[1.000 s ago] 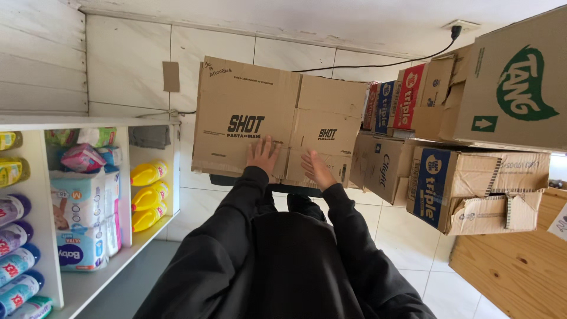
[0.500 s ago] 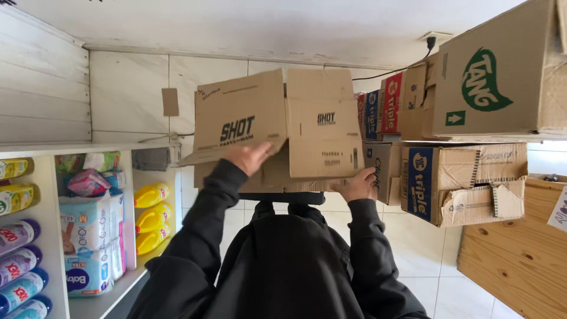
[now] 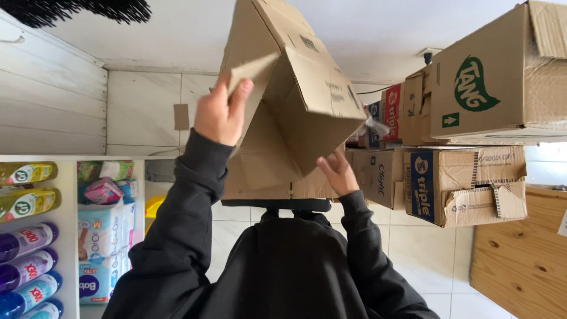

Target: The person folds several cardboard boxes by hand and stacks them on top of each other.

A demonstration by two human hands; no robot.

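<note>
A brown cardboard box (image 3: 295,88) is held up in the middle of the view, tilted steeply: one corner points toward the top edge, where it is cut off, and its long axis runs slantwise from upper left to lower right. Its open flaps face down toward the person's dark sleeves. The left hand (image 3: 220,112) is closed on a loose flap at the box's left edge, thumb and fingers pinching the cardboard. The right hand (image 3: 336,171) lies under the lower right face, fingers spread and pressing up against it (more a prop than a clasp).

Behind the box another flat cardboard piece (image 3: 266,174) stands against a white tiled wall (image 3: 142,109). To the right, stacked cartons (image 3: 472,118) reach the frame's edge, one with green lettering above, one with a blue panel below, and a pale wooden panel (image 3: 520,254) sits below them. To the left a white shelf unit (image 3: 68,236) holds coloured bottles (image 3: 23,260) and packs of baby goods (image 3: 103,248). The whole scene appears upside down, with white tiles along the bottom and a plain white surface above.

A dark fringe (image 3: 88,10) cuts in at the top left; what it is cannot be told. The box's far side is hidden.
</note>
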